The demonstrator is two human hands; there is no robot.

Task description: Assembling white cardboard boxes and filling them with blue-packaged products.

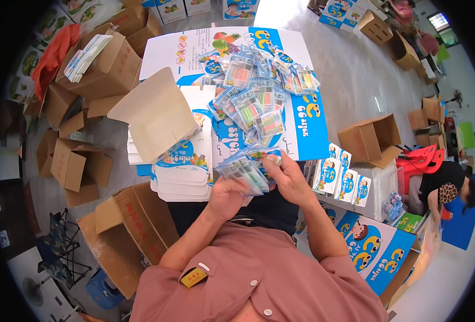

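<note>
In front of my chest, my left hand (228, 198) is closed on several small clear packets (244, 170) with blue edges and pale sticks inside. My right hand (287, 176) pinches the upper right of the same bunch, by a blue packet end. Just beyond them, a loose heap of similar packets (259, 102) with pink, green and yellow sticks spreads over a blue and white printed carton (162, 53). Left of the heap, a small printed box (159, 121) stands with its lid up; its inside is hidden. Under it lie stacked flat white box pieces (181, 190).
Brown cardboard cartons (79, 166) crowd the floor at left. At right stand a row of small printed boxes (339, 177), an open brown carton (370, 140) and a large blue printed carton (374, 249). Farther right, a person in black (444, 188) bends beside a red chair (422, 161).
</note>
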